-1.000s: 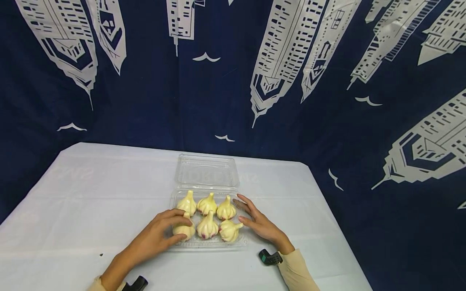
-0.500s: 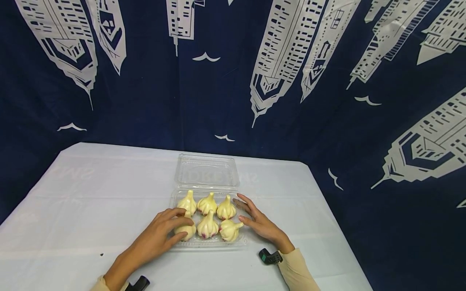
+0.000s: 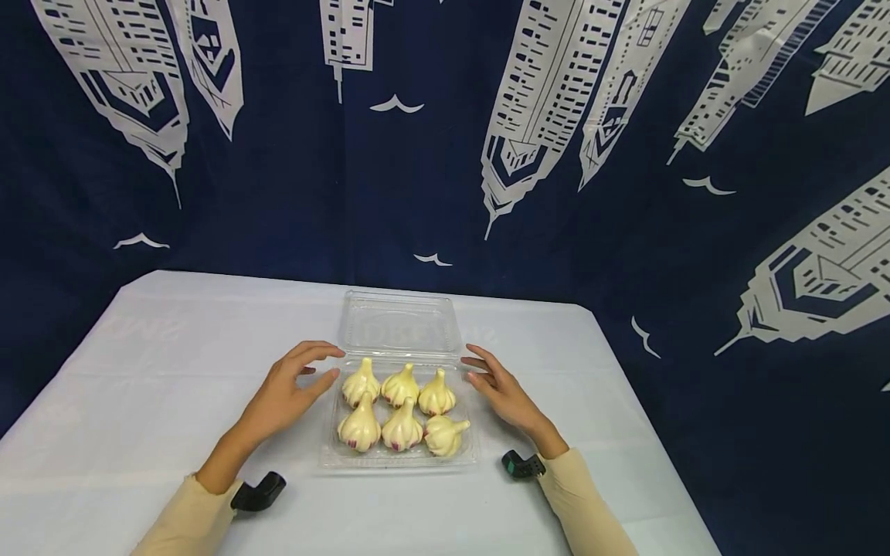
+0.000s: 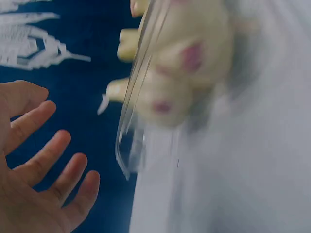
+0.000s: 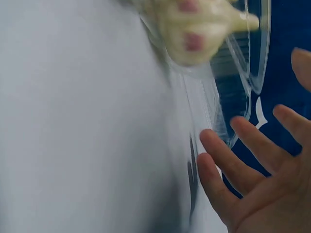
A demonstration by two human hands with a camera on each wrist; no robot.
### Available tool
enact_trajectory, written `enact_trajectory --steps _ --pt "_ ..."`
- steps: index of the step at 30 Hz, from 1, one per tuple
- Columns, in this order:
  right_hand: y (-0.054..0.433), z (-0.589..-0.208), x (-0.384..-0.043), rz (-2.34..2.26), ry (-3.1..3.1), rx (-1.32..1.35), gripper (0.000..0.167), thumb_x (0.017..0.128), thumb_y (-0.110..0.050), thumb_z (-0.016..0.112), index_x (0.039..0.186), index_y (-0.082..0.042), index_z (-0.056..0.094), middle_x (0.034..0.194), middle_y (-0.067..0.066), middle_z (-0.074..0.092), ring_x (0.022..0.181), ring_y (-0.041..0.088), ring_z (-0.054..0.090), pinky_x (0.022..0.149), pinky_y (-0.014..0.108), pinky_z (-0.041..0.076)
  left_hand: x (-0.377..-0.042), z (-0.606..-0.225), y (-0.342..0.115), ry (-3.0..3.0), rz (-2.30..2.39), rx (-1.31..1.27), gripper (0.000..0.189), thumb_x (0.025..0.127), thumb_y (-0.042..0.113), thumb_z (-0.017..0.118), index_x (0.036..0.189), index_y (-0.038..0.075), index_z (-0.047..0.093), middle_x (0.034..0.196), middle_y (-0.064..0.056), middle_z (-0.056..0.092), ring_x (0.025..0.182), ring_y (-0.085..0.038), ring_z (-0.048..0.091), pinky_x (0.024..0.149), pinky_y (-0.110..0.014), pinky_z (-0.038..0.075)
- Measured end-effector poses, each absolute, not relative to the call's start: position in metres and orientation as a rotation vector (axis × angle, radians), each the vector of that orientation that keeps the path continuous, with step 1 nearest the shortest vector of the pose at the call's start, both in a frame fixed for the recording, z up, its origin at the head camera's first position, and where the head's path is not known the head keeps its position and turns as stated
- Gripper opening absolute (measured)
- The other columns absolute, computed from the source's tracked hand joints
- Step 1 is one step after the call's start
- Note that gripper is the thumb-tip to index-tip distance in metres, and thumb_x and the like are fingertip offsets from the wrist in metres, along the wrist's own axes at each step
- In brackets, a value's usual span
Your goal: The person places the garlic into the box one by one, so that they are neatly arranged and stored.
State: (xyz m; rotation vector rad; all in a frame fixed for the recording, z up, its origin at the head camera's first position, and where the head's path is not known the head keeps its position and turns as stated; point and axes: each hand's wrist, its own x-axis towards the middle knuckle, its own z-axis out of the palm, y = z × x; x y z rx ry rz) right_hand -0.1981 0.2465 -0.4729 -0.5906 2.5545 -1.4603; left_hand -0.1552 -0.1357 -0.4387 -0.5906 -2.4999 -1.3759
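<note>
A clear plastic clamshell box [image 3: 398, 464] lies on the table with its lid [image 3: 399, 324] folded back, away from me. Inside are garlic bulbs [image 3: 359, 426] in two rows of three, most standing stem up; the front right bulb [image 3: 445, 437] leans with its stem to the right. My left hand [image 3: 285, 390] hovers off the box's left side, fingers spread and holding nothing. My right hand [image 3: 506, 392] is at the right side near the hinge, likewise with nothing in it. In the left wrist view, spread fingers [image 4: 46, 155] stand apart from the box.
White cloth covers the table [image 3: 188, 371]. Behind it hangs a dark blue curtain [image 3: 410, 185] printed with white buildings. Black wrist cameras [image 3: 259, 492] sit at both sleeves.
My left hand has let go of the front left garlic bulb, which now stands in the box, and moved up and left. My right hand has shifted slightly away from me.
</note>
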Motion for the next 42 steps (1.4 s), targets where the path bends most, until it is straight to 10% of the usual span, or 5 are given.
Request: enact_trajectory --steps 11,26,42 --pt "0.25 -0.475 -0.257 -1.533 2.449 -0.438 0.056 0.108 -0.032 0.047 0.158 -0.016 0.029 0.154 0.019 0.044 0.129 0.04 0.054 0.105 0.052 0.047 -0.219 -0.448 -0.158 -2.702 -1.698 -0.335 0.042 0.103 0.027 0.059 0.14 0.008 0.056 0.146 -0.02 0.051 0.128 -0.041 0.053 0.097 -0.052 0.049" --pt "0.239 -0.476 -0.309 -1.807 2.092 -0.172 0.049 0.108 -0.018 0.045 0.156 -0.021 0.035 0.159 0.011 0.038 0.14 0.032 0.042 0.116 0.047 0.035 -0.269 -0.469 -0.162 -2.583 -2.358 -0.328 0.052 0.106 0.01 0.045 0.156 0.006 0.031 0.166 -0.015 0.017 0.152 -0.038 0.018 0.116 -0.058 0.032" --pt "0.232 -0.481 -0.315 -1.868 2.052 -0.231 0.052 0.104 -0.008 0.05 0.154 -0.007 0.038 0.159 0.011 0.038 0.136 0.017 0.041 0.099 0.022 0.038 -0.285 -0.473 -0.164 -2.516 -2.602 -0.43 0.061 0.103 0.003 0.051 0.158 0.003 0.024 0.169 -0.013 0.005 0.154 -0.035 0.01 0.122 -0.056 0.02"
